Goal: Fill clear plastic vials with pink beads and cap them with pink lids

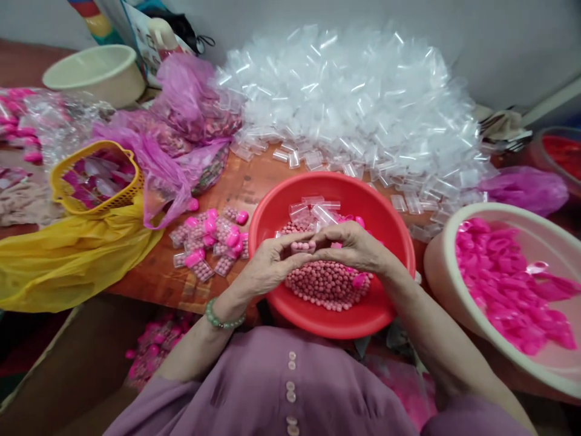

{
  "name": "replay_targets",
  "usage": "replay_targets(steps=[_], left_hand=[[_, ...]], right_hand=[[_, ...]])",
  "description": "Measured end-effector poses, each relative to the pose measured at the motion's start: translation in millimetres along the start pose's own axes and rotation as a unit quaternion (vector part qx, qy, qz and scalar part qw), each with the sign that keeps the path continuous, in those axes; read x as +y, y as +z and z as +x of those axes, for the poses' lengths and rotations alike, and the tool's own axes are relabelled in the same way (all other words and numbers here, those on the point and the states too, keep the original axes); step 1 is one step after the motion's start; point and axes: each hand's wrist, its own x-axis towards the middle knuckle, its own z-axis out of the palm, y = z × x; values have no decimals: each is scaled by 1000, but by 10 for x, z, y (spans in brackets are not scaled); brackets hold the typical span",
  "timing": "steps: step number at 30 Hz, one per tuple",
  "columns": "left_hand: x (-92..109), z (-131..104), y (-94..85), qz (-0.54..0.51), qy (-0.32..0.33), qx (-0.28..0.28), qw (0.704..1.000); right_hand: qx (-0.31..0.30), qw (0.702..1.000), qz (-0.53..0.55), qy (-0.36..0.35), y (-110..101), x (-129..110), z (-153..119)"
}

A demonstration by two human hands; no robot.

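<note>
Both hands meet over the red basin: the left hand and right hand pinch a small clear tube of pink beads between their fingertips, fingers closed narrow around it. Under them the pink beads heap in the basin, empty tubes at its far side. The basin hangs over the desk's near edge, against the person's purple shirt. Left of it lies a cluster of filled, pink-capped tubes, with bare wood around them. Right, tight against the basin, a cream bowl of pink caps. Along the far edge, a big pile of clear tubes; at the left edge a yellow basket. No writing I can read.
</note>
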Motion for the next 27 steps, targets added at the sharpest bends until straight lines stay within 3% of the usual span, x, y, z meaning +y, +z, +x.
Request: replay_targets(steps=[4,9,18,24,27], left_hand=[[-37,3,32,-50,-16,22,998],[24,32,31,-38,-38,-18,998],[-6,68,28,-102,-60,-3,993],[-24,77,7,-108,-64,-25,992],[-5,73,9,-128,-65,-17,990]], right_hand=[[81,992,-68,-63,26,-48,-16],[41,985,-121,-114,43,-84,-3],[76,993,-65,-66,57,15,-7],[63,986,-111,-107,76,-3,15],[74,988,-101,-94,91,4,17]])
